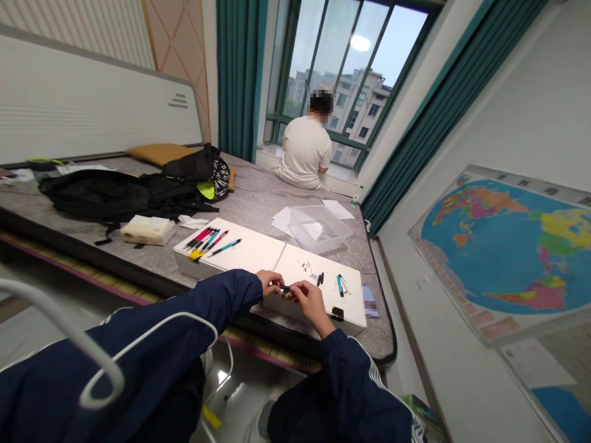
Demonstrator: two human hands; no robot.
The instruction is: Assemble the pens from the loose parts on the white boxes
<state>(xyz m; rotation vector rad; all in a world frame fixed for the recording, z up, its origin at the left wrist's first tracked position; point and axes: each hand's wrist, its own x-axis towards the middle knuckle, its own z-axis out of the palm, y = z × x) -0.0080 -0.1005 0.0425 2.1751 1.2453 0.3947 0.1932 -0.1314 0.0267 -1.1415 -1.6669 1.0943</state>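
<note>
My left hand (269, 282) pinches one end of a small black pen part (285, 288) above the front edge of the right white box (290, 261). The fingers of my right hand (311, 303) close on its other end, and they partly hide it. Beyond my right hand lie short black pen grips (320, 279), a scatter of small white and clear pieces (306, 267) and a teal pen barrel (340, 285). On the left white box (249, 255), several assembled pens (205, 239) in red, black and teal lie in a group, with one teal pen (225, 247) apart.
Behind the boxes, a clear plastic bin (330, 237) stands near paper sheets (338, 209). Tissues (148, 229) and a black backpack (106, 195) lie on the bed at left. A person (305, 147) sits by the window. A white cable (157, 326) crosses before my left sleeve.
</note>
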